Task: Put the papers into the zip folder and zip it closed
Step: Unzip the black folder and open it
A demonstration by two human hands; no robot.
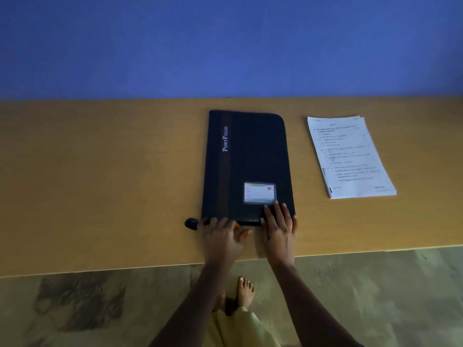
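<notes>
Wooden worktop (pixel 100 171) against blue wall (pixel 225 46). Black zip folder (pixel 250 159) flat near middle of worktop, long side running front to back, closed cover up, "PortFolio" printed along brown stripe, small card label (pixel 259 193) in window near front right corner of cover. Stack of printed papers (pixel 350 156) flat toward right end of worktop, well apart from folder, slightly skewed, nearer back edge than front.

Left hand (pixel 220 236) at front left corner of folder, fingers bent and loosely curled at folder's near edge; whether pinching anything, cannot tell. Small dark rounded piece (pixel 191 223) just left of that corner, touching or just beside fingertips; blurred, kind unclear. Right hand (pixel 278 226) flat, fingers spread and extended, pressed on front right corner of cover, fingertips just below card label, grasping nothing.

Bare foot (pixel 245 290) on mottled floor (pixel 375 296) under front edge of worktop. Pale garment (pixel 238 326) at bottom.
</notes>
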